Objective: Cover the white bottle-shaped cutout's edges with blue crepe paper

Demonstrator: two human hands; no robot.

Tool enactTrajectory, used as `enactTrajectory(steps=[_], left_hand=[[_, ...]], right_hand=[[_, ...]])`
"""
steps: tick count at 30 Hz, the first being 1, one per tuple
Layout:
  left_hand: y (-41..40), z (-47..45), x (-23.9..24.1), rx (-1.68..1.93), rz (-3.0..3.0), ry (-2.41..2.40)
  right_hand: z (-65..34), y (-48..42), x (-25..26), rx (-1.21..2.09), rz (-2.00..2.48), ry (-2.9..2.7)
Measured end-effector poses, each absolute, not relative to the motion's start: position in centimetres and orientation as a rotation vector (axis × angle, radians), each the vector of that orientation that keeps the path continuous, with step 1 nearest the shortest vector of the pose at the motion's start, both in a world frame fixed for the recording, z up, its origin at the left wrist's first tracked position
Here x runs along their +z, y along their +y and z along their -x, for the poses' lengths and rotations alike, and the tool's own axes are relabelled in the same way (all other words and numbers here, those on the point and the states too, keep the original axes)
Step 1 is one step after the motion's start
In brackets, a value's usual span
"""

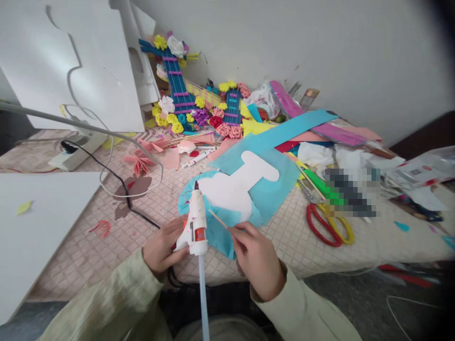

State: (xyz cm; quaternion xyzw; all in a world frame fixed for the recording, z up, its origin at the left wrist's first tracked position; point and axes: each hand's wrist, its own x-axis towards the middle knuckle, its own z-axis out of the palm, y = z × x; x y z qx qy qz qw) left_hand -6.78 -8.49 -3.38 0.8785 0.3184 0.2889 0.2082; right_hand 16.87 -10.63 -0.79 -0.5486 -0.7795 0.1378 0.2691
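My left hand (164, 248) is closed round the handle of a white glue gun (195, 222), its nozzle pointing away toward a white guitar-shaped cutout (239, 184). A clear glue stick (203, 296) sticks out of the gun's back toward me. My right hand (256, 258) pinches a thin wooden stick (218, 219) whose tip reaches near the gun. The cutout lies on light blue paper (280, 182) on the tiled cloth.
Red and yellow scissors (329, 222) lie to the right among paper scraps. Paper-flower guitars (185, 99) lean at the back wall. White boards (71, 61) stand at left, another board (31, 227) lies near left. A power strip (76, 151) and black cord (117, 182) cross the cloth.
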Motion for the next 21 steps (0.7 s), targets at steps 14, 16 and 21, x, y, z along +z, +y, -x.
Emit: enactTrajectory(steps=[14, 16, 21], left_hand=[[-8.2, 6.4, -3.0, 0.719, -2.554, 0.832], [-8.3, 6.4, -3.1, 0.718, -2.554, 0.844], [-8.6, 6.3, -3.0, 0.706, -2.54, 0.908]], right_hand=[[-17.7, -10.2, -0.4, 0.48, 1.647, -2.095], [-17.7, -10.1, -0.3, 0.472, 1.638, -2.1], [-19.0, -10.2, 0.1, 0.407, 1.594, -2.012]])
